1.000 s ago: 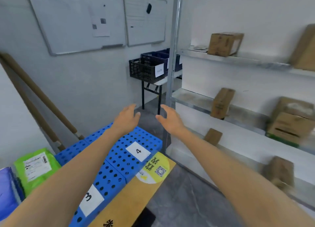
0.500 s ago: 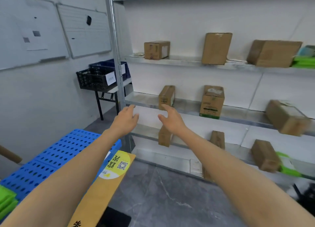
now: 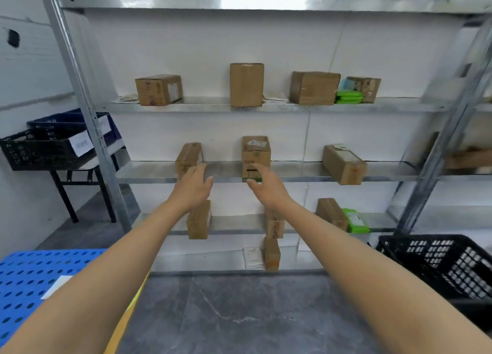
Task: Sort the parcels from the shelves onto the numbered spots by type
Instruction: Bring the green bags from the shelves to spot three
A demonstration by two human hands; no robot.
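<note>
A metal shelf rack (image 3: pixel 229 171) faces me with several brown cardboard parcels on its levels. On the middle shelf stand a narrow box (image 3: pixel 187 156), a printed box with a green base (image 3: pixel 255 154) and a tilted box (image 3: pixel 343 163). My left hand (image 3: pixel 193 187) reaches out empty with relaxed fingers, just in front of the narrow box. My right hand (image 3: pixel 265 187) is stretched out empty too, its fingertips at the bottom of the printed box. Green bag parcels (image 3: pixel 348 97) lie on the upper shelf and another green bag (image 3: pixel 355 220) on the lower shelf.
A blue perforated platform with a white label (image 3: pixel 32 281) sits at lower left. A black crate (image 3: pixel 442 266) stands at lower right. Black and blue crates (image 3: pixel 45 147) rest on a small table at left. Grey floor (image 3: pixel 229 313) lies before the rack.
My view has swung right from the blue numbered platform to face the rack. Both hands stayed extended and now reach the middle shelf's boxes.
</note>
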